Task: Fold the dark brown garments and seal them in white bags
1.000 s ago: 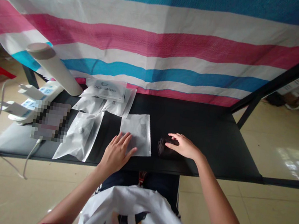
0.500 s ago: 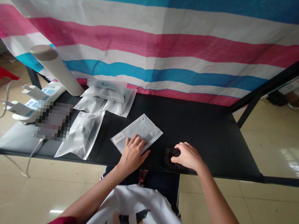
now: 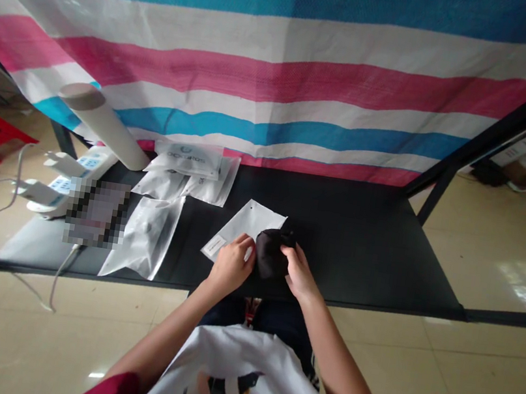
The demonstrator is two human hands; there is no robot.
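A bundle of folded black cloth (image 3: pixel 272 255) is held just over the table by my right hand (image 3: pixel 300 272), thumb and fingers closed on its right side. Beneath and behind it lies a frosted plastic bag (image 3: pixel 250 223) with a small white label near its left corner. My left hand (image 3: pixel 233 264) has its fingers curled over the near edge of this bag, with whitish plastic showing between thumb and forefinger. The left fingertips are close to the cloth's left side; whether they touch it I cannot tell.
Several filled frosted bags (image 3: pixel 144 235) lie on the left of the black table (image 3: pixel 360 238). Beyond them are a tall white bottle (image 3: pixel 109 131), a power strip (image 3: pixel 59 186) with plugs, and a blurred-out phone-like object (image 3: pixel 98 212) on a cable. A striped sheet (image 3: pixel 280 81) hangs behind.
My right hand has brought the black cloth from the table's right side leftward over the bag. My left hand has gone from lying flat on the bag to curled fingers at its edge.
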